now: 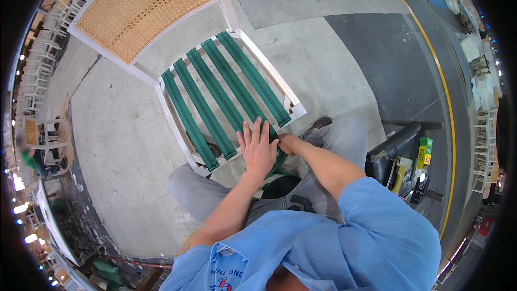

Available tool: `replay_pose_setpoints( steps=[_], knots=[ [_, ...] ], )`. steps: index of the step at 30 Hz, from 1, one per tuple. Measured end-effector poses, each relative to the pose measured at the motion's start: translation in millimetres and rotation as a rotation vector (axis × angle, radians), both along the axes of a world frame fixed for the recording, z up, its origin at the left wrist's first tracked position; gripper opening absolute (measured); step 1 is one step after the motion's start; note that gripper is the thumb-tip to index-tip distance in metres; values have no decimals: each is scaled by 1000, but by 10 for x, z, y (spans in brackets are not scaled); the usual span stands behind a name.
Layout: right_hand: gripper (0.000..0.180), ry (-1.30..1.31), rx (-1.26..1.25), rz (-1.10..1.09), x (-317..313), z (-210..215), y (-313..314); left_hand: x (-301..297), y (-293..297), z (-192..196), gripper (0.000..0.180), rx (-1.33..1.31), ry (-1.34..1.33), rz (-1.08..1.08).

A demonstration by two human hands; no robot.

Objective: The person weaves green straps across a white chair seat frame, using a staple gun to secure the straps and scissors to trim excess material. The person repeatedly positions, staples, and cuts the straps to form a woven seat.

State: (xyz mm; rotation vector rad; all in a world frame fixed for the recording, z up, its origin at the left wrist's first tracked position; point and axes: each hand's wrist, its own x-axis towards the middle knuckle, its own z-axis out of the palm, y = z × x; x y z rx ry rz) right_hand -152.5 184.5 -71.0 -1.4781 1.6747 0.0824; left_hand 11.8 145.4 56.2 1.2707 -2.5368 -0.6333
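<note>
A white chair frame (272,67) stands in front of me, its cane back panel (148,8) at the far left. Several dark green webbing straps (234,56) run across the open seat, side by side. My left hand (258,151) lies with fingers stretched over the near end of one strap, by the seat's front edge. Just to its right, my right hand (290,143) is closed on the green webbing strap at that edge; its fingertips are partly hidden. Below the hands, a loose length of green webbing (279,166) hangs toward my lap.
At my right, a black stand (396,148) carries a green and yellow box (424,153) and some small tools. Rows of white chairs (40,62) line the far left. A person (28,156) is at the left edge. A yellow line (446,94) runs along the floor at right.
</note>
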Motion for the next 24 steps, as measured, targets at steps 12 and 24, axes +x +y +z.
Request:
replay_pose_setpoints(
  steps=[12, 24],
  knots=[
    [52, -461, 247, -1021, -59, 245, 211, -105, -277, -184, 79, -170, -281, -167],
    [50, -1769, 464, -1893, 430, 494, -418, -121, -282, -224, 80, -139, -343, -170]
  ],
)
